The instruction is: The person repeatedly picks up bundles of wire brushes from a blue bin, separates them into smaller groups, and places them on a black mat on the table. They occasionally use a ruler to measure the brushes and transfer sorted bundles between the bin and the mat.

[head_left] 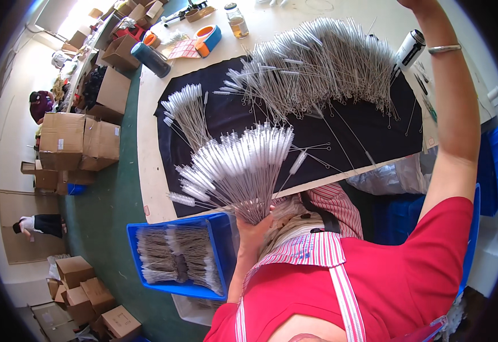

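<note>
My left hand is closed round the wire stems of a fanned bundle of tube brushes, their white bristle heads spread out away from me over the table edge. My right arm stretches far up the right side, and my right hand is mostly cut off by the top edge, so its fingers are hidden. A large heap of the same brushes lies on the black cloth, looped wire ends toward me. To its left is a smaller pile of brushes. One loose brush lies near the bundle.
A blue bin full of brush bundles stands left of me. On the table are a dark bottle, a tape dispenser, a glass jar and a can. Cardboard boxes and two people are farther left.
</note>
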Motion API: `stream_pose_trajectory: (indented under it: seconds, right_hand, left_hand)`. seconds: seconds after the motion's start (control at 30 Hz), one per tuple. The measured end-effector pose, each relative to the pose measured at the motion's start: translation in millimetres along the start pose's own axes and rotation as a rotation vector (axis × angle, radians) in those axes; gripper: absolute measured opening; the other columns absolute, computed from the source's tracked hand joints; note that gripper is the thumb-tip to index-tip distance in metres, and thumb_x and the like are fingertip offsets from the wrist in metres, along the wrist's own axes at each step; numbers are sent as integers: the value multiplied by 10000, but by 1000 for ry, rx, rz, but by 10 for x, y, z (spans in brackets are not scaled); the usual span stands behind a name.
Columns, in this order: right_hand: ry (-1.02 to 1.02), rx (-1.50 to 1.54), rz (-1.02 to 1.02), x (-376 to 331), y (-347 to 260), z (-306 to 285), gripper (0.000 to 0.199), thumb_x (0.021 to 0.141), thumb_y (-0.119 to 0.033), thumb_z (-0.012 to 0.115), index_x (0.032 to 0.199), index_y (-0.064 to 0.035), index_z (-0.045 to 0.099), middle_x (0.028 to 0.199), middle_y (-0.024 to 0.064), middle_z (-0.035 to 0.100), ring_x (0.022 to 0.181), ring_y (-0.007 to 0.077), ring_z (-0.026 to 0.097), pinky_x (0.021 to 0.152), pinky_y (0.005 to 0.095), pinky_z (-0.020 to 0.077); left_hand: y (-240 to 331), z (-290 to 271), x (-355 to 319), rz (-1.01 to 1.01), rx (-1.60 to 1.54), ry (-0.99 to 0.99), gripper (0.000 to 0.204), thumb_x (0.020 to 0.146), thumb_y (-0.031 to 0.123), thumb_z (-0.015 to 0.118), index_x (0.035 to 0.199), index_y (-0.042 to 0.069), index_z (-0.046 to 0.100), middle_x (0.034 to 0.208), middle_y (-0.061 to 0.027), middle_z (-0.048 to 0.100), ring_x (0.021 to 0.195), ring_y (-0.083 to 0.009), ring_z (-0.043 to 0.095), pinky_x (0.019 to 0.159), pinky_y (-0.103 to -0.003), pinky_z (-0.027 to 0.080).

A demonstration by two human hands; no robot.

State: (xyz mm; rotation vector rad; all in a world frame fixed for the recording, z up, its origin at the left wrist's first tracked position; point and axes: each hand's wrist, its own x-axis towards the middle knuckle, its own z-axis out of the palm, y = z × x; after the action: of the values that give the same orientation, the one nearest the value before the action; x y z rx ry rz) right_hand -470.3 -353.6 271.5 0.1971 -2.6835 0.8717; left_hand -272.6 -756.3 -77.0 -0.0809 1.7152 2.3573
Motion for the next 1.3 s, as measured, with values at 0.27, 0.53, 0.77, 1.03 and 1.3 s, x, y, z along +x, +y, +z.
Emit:
stream_pose_trajectory:
  seconds: [0.27, 0.53, 0.77, 1.03, 1.3]
  right_hand:
    - [-671, -173, 62, -640, 1218, 1238, 183, 788, -166, 635, 809, 13, 667, 715, 95, 638, 673, 171, 585, 671, 333, 494]
    - [-317, -361, -103, -865, 1247, 1906, 143, 805, -161, 642, 817, -24, 681, 861, 160, 681, 839, 321, 646, 763, 390, 500]
    - [-370, 382, -240, -773, -395, 1634, 207, 886, -172, 612, 987, 4, 656, 947, 129, 666, 902, 277, 628, 803, 356, 479]
    - [-295, 181, -724, -1123, -739, 2041, 463, 849, -227, 652, 1243, -12, 535, 1204, 203, 567, 1068, 350, 571, 952, 426, 424]
    - [-93, 121, -675, -1222, -617, 2094, 275, 698, -79, 741, 903, -49, 561, 1144, 110, 586, 1030, 312, 565, 905, 408, 448]
  left_hand:
    - [122, 8, 6, -28, -173, -76, 404, 688, -146, 608, 1035, 42, 518, 880, -155, 632, 611, -189, 599, 460, -296, 464]
    - [160, 11, 4, -3, -190, -38, 341, 690, -162, 582, 975, 24, 556, 876, -154, 637, 586, -186, 588, 458, -293, 459]
    - [60, -24, -13, 54, -64, 56, 310, 706, -154, 628, 947, 23, 546, 870, -143, 653, 594, -162, 597, 479, -283, 473]
    - [118, -39, -25, 53, 24, 65, 340, 727, -117, 669, 982, 50, 519, 879, -123, 673, 638, -121, 608, 512, -256, 485]
    - [61, -74, -71, 72, -180, 95, 375, 716, -103, 706, 985, 55, 497, 870, -110, 671, 671, -124, 612, 542, -247, 495]
